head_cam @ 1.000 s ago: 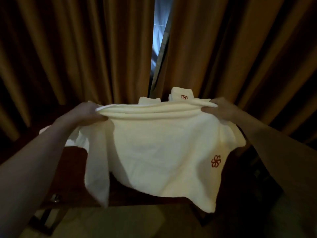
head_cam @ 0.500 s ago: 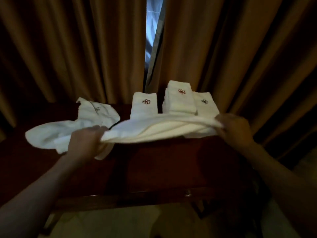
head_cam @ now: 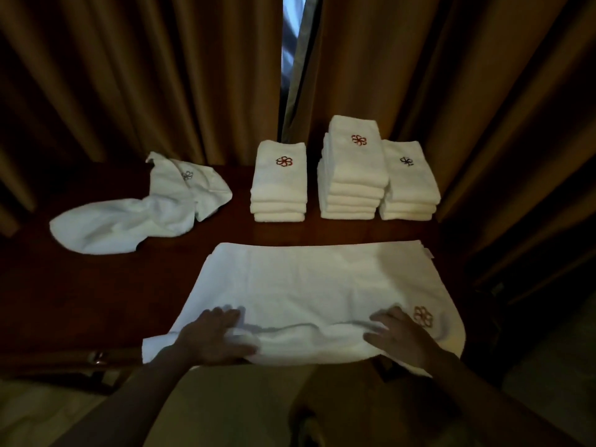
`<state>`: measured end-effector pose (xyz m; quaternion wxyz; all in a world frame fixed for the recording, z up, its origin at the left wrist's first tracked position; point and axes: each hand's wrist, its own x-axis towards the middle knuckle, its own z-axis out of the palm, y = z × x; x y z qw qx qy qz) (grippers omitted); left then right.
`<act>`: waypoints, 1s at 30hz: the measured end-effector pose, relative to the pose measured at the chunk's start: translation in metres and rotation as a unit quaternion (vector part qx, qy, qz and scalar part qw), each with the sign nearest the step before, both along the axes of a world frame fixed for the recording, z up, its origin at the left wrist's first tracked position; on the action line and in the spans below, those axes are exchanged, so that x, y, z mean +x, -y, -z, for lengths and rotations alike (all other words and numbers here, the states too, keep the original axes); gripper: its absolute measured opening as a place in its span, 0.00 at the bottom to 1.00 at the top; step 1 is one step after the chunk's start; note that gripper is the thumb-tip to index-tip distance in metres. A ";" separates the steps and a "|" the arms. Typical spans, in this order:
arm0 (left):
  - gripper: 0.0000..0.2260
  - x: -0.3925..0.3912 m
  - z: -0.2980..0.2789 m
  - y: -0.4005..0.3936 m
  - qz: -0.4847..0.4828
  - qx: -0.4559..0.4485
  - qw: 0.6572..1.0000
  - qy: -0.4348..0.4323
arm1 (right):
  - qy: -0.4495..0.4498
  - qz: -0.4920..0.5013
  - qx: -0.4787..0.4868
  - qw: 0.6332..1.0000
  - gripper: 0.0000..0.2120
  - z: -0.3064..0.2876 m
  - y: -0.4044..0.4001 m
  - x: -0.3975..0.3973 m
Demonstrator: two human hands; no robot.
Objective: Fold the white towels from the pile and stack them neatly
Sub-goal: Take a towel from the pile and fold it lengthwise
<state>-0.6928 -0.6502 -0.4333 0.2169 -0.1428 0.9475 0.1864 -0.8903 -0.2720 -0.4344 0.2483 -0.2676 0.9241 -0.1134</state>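
Spreading across the dark wooden counter (head_cam: 80,301), the white towel (head_cam: 306,285) hangs its near hem over the front edge, so it could slide off if either palm lifts carelessly. Both grips lie flat, fingers apart: the left hand (head_cam: 213,337) and right hand (head_cam: 400,337) press a bunched ridge that may crease the next fold. Behind, three folded stacks (head_cam: 353,175) stand close together; the tallest could topple. Two unfolded towels (head_cam: 135,217) wait left. Dim light hides the towel's layers and the counter's far edge.
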 end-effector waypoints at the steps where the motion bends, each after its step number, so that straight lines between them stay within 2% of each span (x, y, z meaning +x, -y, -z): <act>1: 0.39 -0.006 -0.002 0.003 -0.022 0.031 0.999 -0.007 | 0.007 0.003 0.001 1.000 0.29 -0.002 0.003 -0.007; 4: 0.36 -0.021 -0.001 0.018 -0.102 0.088 0.987 -0.087 | 0.018 -0.010 0.022 1.000 0.36 0.004 0.011 -0.021; 5: 0.30 -0.025 0.002 0.025 -0.149 0.078 0.980 -0.102 | 0.015 -0.017 0.042 0.999 0.36 0.004 0.015 -0.024; 7: 0.16 -0.034 0.007 0.035 -0.245 -0.029 0.960 -0.130 | 0.002 0.010 0.053 0.999 0.31 0.004 0.020 -0.030; 8: 0.16 -0.036 0.008 0.037 -0.298 -0.064 0.944 -0.129 | -0.007 0.021 0.054 0.998 0.29 0.005 0.021 -0.033; 9: 0.18 -0.039 0.009 0.039 -0.348 -0.063 0.927 -0.122 | -0.021 0.025 0.052 0.998 0.28 0.008 0.022 -0.037; 11: 0.22 -0.046 0.011 0.047 -0.416 -0.003 0.903 -0.108 | -0.041 0.030 0.055 0.997 0.29 0.012 0.024 -0.043; 14: 0.22 -0.057 0.015 0.058 -0.477 0.103 0.864 -0.124 | -0.061 0.038 0.066 0.995 0.32 0.021 0.029 -0.054; 16: 0.21 -0.066 0.016 0.058 -0.478 0.133 0.860 -0.117 | -0.065 0.046 0.070 0.994 0.33 0.025 0.036 -0.063; 18: 0.12 -0.073 0.017 0.056 -0.464 0.155 0.868 -0.083 | -0.062 0.051 0.098 0.992 0.33 0.025 0.045 -0.067; 20: 0.08 -0.079 0.019 0.057 -0.461 0.170 0.867 -0.084 | -0.100 0.044 0.102 0.989 0.32 0.024 0.058 -0.060; 22: 0.09 -0.084 0.020 0.060 -0.470 0.170 0.858 -0.119 | -0.212 -0.035 0.015 0.977 0.27 0.022 0.079 -0.045; 24: 0.10 -0.090 0.019 0.063 -0.465 0.166 0.858 -0.141 | -0.255 -0.141 -0.117 0.950 0.20 0.023 0.114 -0.018; 26: 0.11 -0.093 0.020 0.068 -0.459 0.179 0.858 -0.147 | -0.161 -0.207 -0.157 0.952 0.24 0.019 0.160 0.015; 28: 0.12 -0.093 0.017 0.075 -0.448 0.202 0.857 -0.155 | -0.082 -0.234 -0.123 0.961 0.30 0.024 0.197 0.041; 30: 0.14 -0.092 0.012 0.090 -0.431 0.241 0.853 -0.171 | -0.062 -0.240 -0.048 0.968 0.33 0.034 0.220 0.051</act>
